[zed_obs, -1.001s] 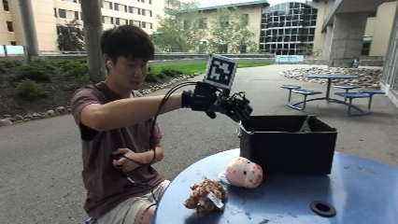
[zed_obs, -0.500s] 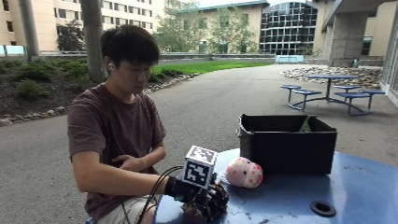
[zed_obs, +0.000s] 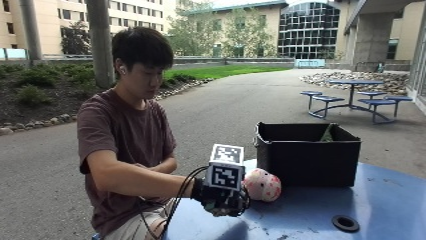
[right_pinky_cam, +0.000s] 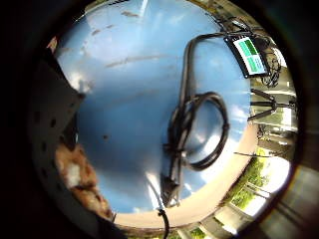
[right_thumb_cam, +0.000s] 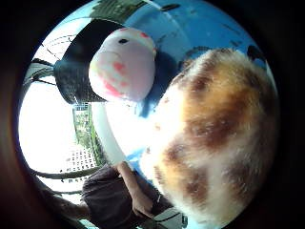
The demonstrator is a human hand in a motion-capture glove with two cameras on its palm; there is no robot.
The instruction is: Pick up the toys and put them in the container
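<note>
Outside view shows us the gloved right hand point(zed_obs: 223, 200) down at the near edge of the blue desk point(zed_obs: 373, 200), over the spot where the brown furry toy point(right_thumb_cam: 214, 138) lies. The thumb-side palm view is filled by that toy, so it is close against the palm; whether the fingers are curled round it we cannot tell.

We judge two risks. If the fingers catch only loose fur, the toy could slip free on the lift and, so near the edge, drop off the desk. Just beside the hand sits the pink toy point(zed_obs: 263, 184), and a sideways sweep could knock it away.

Beyond stands the black container point(zed_obs: 307, 155), with something green showing inside.

We count two toys on the desk, one brown and one pink, one container, and one coiled black cable point(right_pinky_cam: 197, 132) on the desk.
</note>
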